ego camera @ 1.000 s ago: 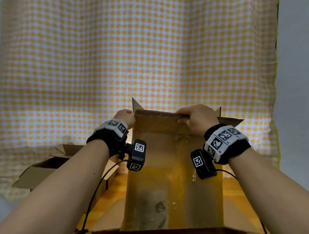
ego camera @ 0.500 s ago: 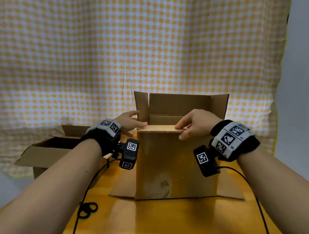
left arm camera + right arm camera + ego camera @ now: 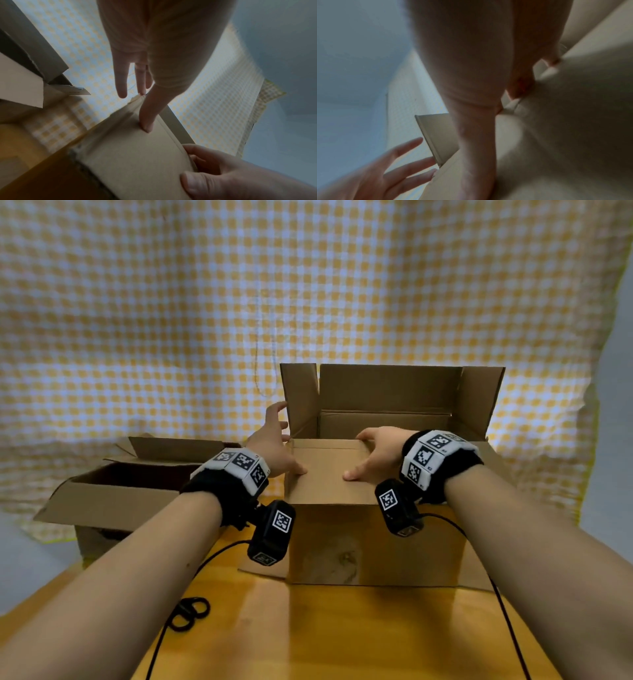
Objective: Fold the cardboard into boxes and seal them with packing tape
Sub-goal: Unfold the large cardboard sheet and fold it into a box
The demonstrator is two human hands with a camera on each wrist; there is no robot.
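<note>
Cardboard box [image 3: 373, 546] flap [image 3: 329, 470] under left hand [image 3: 274, 450] flat, right hand [image 3: 376, 453] gripping edge

A makeshift packing or recording corner, not a finished room: a yellow-and-white checked cloth [image 3: 308, 302] hangs as backdrop behind a glossy wooden tabletop [image 3: 342, 628]. Open cardboard boxes [image 3: 137, 491] stand on the tabletop before that cloth, with plain grey wall [image 3: 621, 371] at the cloth's right edge.

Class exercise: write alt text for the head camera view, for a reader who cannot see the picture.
Two hands press the near flap of an open cardboard box on a wooden table: the left hand at its left corner, the right hand over its far edge. Another open box sits left; checked cloth hangs behind.
</note>
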